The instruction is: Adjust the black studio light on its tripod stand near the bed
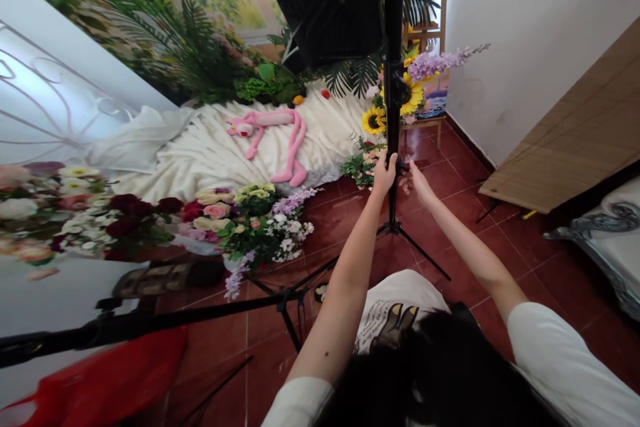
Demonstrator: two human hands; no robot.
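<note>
The left hand has its fingers closed around the upright black stand, which rises from the red tiled floor. The right hand is just beside the stand, fingers partly spread near a knob, though I cannot tell whether they touch it. Sunflowers show behind the pole, and a pink plush toy lies on white cloth.
</note>
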